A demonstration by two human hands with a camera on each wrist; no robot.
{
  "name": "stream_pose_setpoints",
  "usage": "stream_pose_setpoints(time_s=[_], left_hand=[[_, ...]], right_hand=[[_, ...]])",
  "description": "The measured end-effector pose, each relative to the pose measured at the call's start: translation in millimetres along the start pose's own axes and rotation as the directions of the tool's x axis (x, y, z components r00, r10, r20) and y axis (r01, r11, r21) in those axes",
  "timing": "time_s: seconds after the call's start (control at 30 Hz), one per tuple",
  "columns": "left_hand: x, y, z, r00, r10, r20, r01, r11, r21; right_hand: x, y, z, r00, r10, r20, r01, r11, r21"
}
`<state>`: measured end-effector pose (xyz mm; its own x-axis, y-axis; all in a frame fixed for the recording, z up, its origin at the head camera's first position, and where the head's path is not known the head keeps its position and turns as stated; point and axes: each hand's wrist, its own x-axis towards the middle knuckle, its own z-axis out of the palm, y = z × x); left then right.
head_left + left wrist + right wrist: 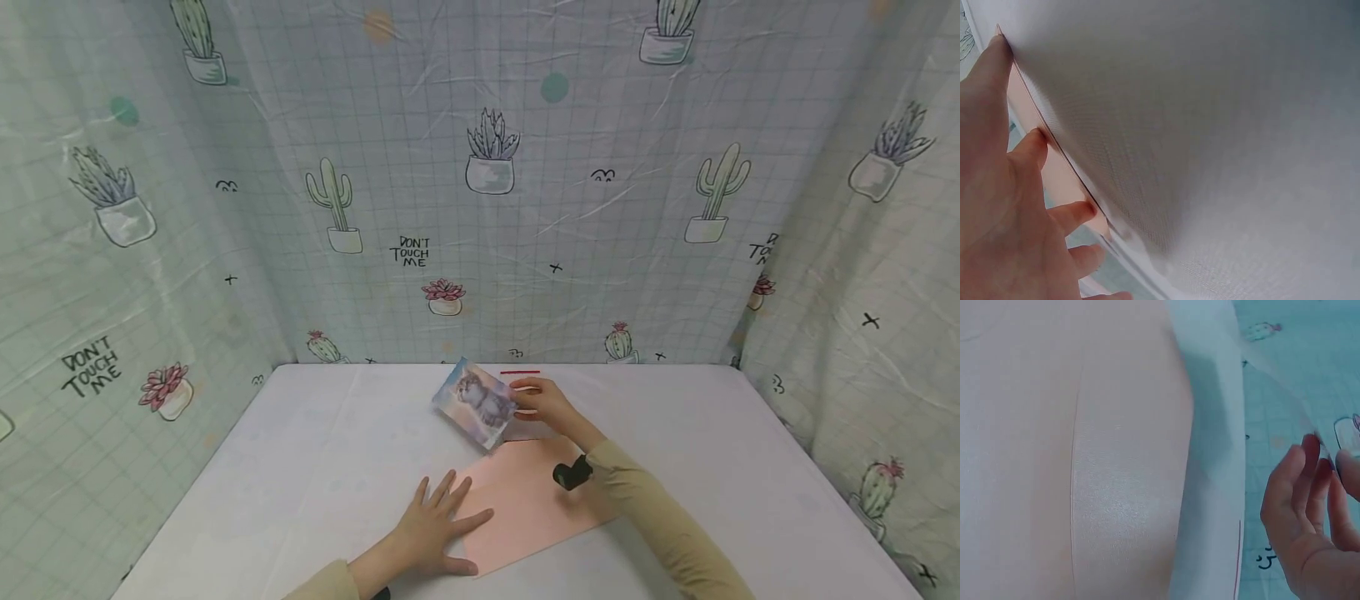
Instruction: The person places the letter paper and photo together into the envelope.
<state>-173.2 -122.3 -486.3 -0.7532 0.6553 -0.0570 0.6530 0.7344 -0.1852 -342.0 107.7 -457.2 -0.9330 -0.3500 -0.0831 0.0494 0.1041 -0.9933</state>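
A postcard-like picture of a grey cat [476, 404] is held up at a tilt beyond the envelope. My right hand [547, 404] pinches it by its right edge between thumb and fingers; in the right wrist view the card [1285, 387] shows nearly edge-on. A peach envelope [532, 492] lies on the table, and a creased band like an unfolded flap [1129, 456] shows in the right wrist view. On the envelope's left edge rests my left hand [431, 529], fingers spread, with fingertips along that edge in the left wrist view.
The white table [322, 450] is bounded at the back and sides by a cactus-patterned curtain [397, 192]. A short red line [520, 372] marks the table's far edge. A black wrist device [572, 473] sits under my right forearm, over the envelope.
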Motion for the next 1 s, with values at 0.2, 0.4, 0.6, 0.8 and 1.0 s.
stream_pose_setpoints(time_s=[0.2, 0.4, 0.6, 0.8, 1.0], left_hand=[[0.4, 0.3, 0.0, 1.0, 0.001, -0.001, -0.001, 1.0, -0.007], [2.0, -0.6, 0.8, 1.0, 0.008, -0.024, -0.008, 1.0, -0.005], [2.7, -1.9, -0.3, 1.0, 0.016, -0.022, -0.016, 1.0, -0.02], [1.6, -2.8, -3.6, 1.0, 0.015, -0.014, -0.016, 0.999, -0.034], [1.6, -1.9, -3.5, 1.0, 0.007, -0.002, -0.007, 0.997, -0.073]], right_hand=[[-8, 2, -15, 0.996, 0.003, 0.093, -0.014, 0.993, 0.118], [-17, -1, -27, 0.997, -0.03, 0.07, 0.016, 0.982, 0.189], [-25, -5, -39, 0.996, -0.082, 0.023, 0.077, 0.985, 0.156], [-37, -10, -50, 0.993, -0.119, -0.021, 0.121, 0.982, 0.147], [-47, -8, -62, 0.997, -0.08, -0.016, 0.081, 0.995, 0.065]])
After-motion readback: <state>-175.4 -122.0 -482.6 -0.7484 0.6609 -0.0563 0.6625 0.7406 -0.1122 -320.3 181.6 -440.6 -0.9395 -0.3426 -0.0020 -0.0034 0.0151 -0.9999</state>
